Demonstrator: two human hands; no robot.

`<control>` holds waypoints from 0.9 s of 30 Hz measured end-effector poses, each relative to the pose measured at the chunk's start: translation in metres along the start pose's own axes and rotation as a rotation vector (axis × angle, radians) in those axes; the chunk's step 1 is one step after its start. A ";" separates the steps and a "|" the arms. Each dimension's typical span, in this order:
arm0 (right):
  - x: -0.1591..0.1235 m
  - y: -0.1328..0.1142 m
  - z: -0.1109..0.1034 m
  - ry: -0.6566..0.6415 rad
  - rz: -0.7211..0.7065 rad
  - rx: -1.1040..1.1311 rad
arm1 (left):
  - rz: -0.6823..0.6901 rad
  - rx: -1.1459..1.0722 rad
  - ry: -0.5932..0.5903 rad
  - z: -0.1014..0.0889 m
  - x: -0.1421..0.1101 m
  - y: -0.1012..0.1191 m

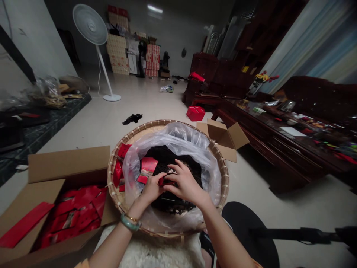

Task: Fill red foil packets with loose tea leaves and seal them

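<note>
In front of me is a round woven bamboo basket (224, 175) holding a clear plastic bag (213, 163) with its mouth folded open. Dark, shredded-looking dried material (164, 152) lies in the bag, with a red printed packet (149, 165) on its left side. Above it my left hand (153, 189) pinches a small red packet (169, 182), mostly hidden by fingers. My right hand (182, 183) grips the same packet from the other side, its upper fingers spread. More red packets (118, 173) are tucked between bag and basket rim at left.
An open cardboard box (69, 160) full of red packets (80, 208) stands at the left. Another open box (223, 136) and a red box (195, 113) lie beyond the basket. A dark wooden table (267, 137) runs along the right; a white fan (104, 70) stands farther back.
</note>
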State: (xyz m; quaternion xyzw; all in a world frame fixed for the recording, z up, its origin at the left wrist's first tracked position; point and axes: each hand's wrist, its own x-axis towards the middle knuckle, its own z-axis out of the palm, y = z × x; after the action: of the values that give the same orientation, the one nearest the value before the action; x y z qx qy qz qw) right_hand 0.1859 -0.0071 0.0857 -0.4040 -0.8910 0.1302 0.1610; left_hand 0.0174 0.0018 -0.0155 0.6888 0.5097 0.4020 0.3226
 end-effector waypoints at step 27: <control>0.006 0.026 -0.008 -0.055 -0.001 0.031 | -0.192 -0.174 -0.142 0.000 -0.002 0.036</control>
State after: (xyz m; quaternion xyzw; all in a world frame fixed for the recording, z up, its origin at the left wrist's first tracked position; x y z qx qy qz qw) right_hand 0.2031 0.0150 0.0851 -0.3973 -0.8932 0.1549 0.1428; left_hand 0.0329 -0.0095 0.0149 0.6331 0.5125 0.3621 0.4532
